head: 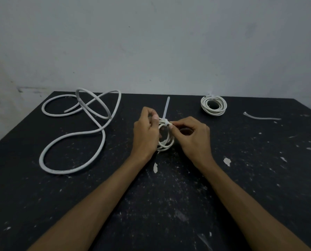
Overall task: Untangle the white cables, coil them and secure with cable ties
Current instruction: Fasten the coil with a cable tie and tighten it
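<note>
Both hands' grip, left (146, 132) and right (192, 135), around half-hidden small coil (166, 142), tie (166, 110) upright.

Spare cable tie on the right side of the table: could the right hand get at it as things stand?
Probably yes. The spare cable tie lies alone on bare table with nothing between it and the right hand. That hand first has to drop its grip at the tie head on the coil.
</note>
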